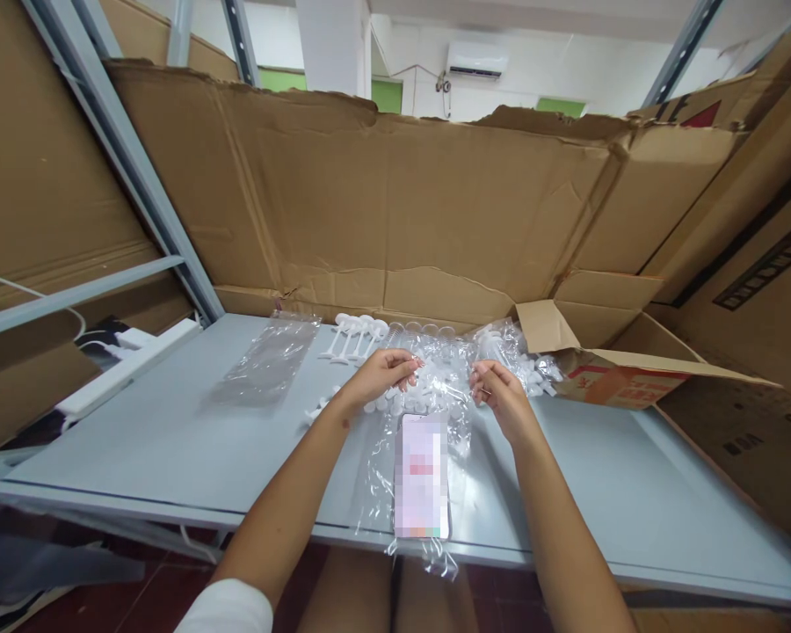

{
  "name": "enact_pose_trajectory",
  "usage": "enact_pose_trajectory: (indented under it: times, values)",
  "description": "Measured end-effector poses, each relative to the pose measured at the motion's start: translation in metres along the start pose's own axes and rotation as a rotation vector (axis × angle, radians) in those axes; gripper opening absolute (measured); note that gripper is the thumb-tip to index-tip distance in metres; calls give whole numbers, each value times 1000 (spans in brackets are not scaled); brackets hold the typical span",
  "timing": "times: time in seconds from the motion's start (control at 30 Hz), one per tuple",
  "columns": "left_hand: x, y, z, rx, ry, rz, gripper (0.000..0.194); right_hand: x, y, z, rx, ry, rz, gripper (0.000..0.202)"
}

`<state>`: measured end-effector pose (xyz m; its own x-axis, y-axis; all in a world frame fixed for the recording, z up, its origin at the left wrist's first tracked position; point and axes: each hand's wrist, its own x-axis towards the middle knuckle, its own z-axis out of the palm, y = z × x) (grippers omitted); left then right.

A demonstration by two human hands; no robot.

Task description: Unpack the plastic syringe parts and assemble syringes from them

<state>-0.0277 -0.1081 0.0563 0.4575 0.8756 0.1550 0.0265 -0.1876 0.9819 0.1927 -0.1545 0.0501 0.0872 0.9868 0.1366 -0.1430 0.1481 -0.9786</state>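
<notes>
My left hand (391,371) is closed, its thumb and fingers pinching the edge of a clear plastic bag (460,426). Opposite it, my right hand (497,391) is closed too, with its fingertips on the bag's other side. Small white plastic pieces (422,400) lie under and between the hands, partly hidden by shiny film. A phone (422,479) with a blurred screen lies just in front, near the table edge, with clear film around it. Behind my left hand are white stemmed pieces with round ends (352,338).
A flat clear bag (270,360) lies on the grey table (191,422) to the left. Bagged white pieces (511,352) sit beside an open cardboard box (626,374) at right. Tall cardboard (395,193) walls the back. A white power strip (128,369) runs along the left edge.
</notes>
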Motion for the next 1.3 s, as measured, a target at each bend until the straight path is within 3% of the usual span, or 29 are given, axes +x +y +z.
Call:
enact_pose_trajectory:
  times: [0.1,0.37,0.67,0.83,0.97,1.03,1.2,1.3]
  values:
    - [-1,1,3,36,-42,-20,37,2,1,-3,-11,26,-14,17]
    - [2,-2,8,80,159,-4,39,4,6,2,-92,140,-62,11]
    - [1,-3,11,54,77,47,36,6,7,-4,-60,60,-53,19]
    - [4,-4,19,43,293,103,26,5,8,3,-116,67,-100,16]
    - [5,-4,20,48,363,121,25,7,10,3,-119,137,-154,16]
    - [4,-2,20,18,325,92,26,9,12,0,-84,174,-171,16]
    - [0,-1,15,14,18,-6,28,12,12,-9,56,278,-206,18]
    - [1,-2,13,34,93,22,26,10,8,-7,102,235,-137,23]
